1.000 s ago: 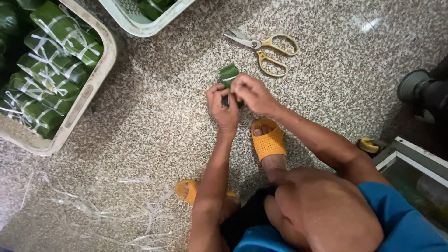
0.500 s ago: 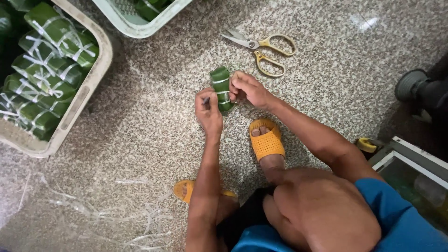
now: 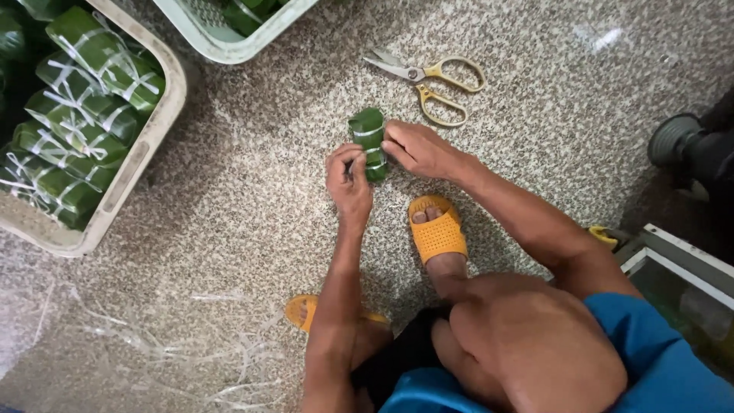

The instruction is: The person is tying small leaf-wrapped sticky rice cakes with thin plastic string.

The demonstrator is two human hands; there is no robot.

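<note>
On the speckled floor (image 3: pixel 252 199), between the person's two hands, a small green leaf-wrapped parcel (image 3: pixel 368 131) is standing, tied with pale string. The left hand (image 3: pixel 348 180) is touching its lower left side, the grip pressed together with fingers pinching at the string there. The right hand (image 3: pixel 417 149) is lying against the parcel's right side, the grip closing on the wrapping. Just above them, yellow-handled scissors (image 3: pixel 436 84) are lying on the floor, apart from the parcel. At the left, a beige crate (image 3: pixel 149 145) is holding many tied green parcels. Below the hands, an orange sandal (image 3: pixel 437 229) is resting on the floor.
</note>
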